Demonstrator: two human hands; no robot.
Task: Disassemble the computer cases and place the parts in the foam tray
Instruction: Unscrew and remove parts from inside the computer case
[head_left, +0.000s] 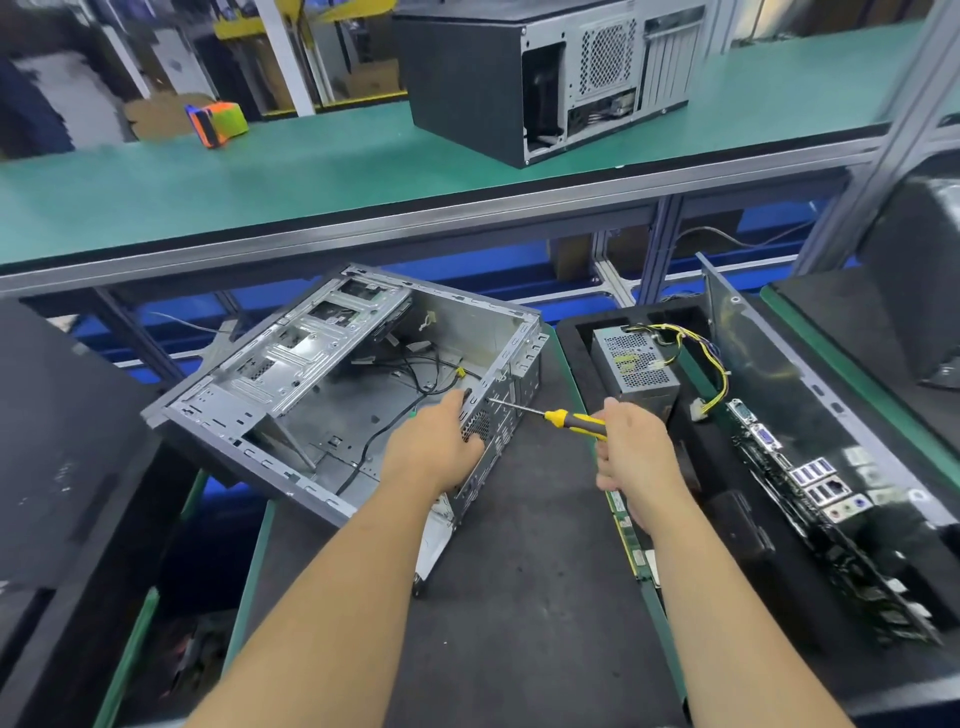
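**Gutted case is light but sharp-edged: hold the frame, not the thin panels**

The open computer case (343, 384) lies on its side on the dark work mat (519, 597), tilted, in the middle of the scene. It looks nearly empty: a few black cables (410, 379) trail across its floor and the drive cage (306, 353) sits at its far-left side. A stripped steel shell like this is probably light and stiff, yet its folded edges and punched vents can cut, and it may slide on the mat when pushed

The left hand (441, 441) grips the near-right back wall of the case, fingers curled over its rim, which steadies it well. The right hand (628, 447) holds a yellow-handled screwdriver (550, 415), its tip pointing at that same back wall, just beside the left fingers

To the right, the black foam tray (582, 358) already holds the power supply (634, 364) with its yellow wire bundle (711, 364), and a motherboard (810, 493) standing on edge. The board is fragile and best taken by its edges; the power supply is dense and wants a full grip around its body, never the wires

A second, closed case (519, 78) waits on the far green shelf (260, 171)
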